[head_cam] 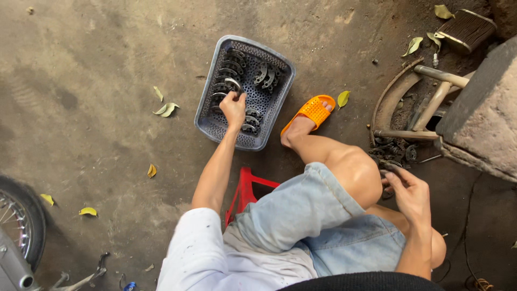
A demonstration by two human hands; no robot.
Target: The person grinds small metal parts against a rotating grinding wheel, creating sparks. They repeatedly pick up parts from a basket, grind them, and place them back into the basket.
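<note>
The wheel (19, 218) is cut by the left edge; the right hand (410, 195) grips something too dark to identify.

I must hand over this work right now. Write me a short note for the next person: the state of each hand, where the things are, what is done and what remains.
Left hand: inside the grey perforated plastic basket on the concrete floor, fingers closed on one curved dark metal part.
Right hand: beside the raised knee, fingers bent near a small heap of dark metal pieces; whether it holds one, I cannot tell.
Done: many curved parts already stand in rows in the basket.
Left: the heap by the rusty curved frame is not yet sorted, as it seems.
</note>
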